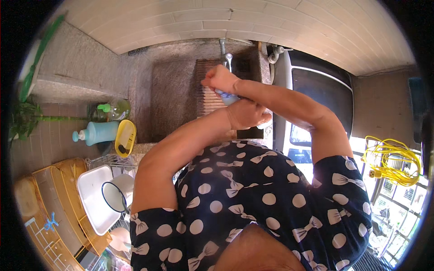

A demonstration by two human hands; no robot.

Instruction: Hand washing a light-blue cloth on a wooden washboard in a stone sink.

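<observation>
Both hands meet over a dark sink with a ribbed board [208,101] inside, just in front of a metal faucet [228,59]. My right hand [220,79] is curled at the upper end of a pale item with a blue pattern [228,97]. Lower and to the right, my left hand [249,113] closes around the item's other end. Fingers and forearms cover much of it, so its kind cannot be told. Something white [265,124] shows beside the left fingertips; whether it belongs to the same item is unclear.
Left of the sink basin [169,98] stand a blue pump bottle [101,132], a yellow dish [125,138] and a green-topped bottle [120,109]. A rack holds a white tray [96,200] and an enamel mug [115,196]. Right are a dark-topped appliance [322,98] and a coiled yellow cord [393,161].
</observation>
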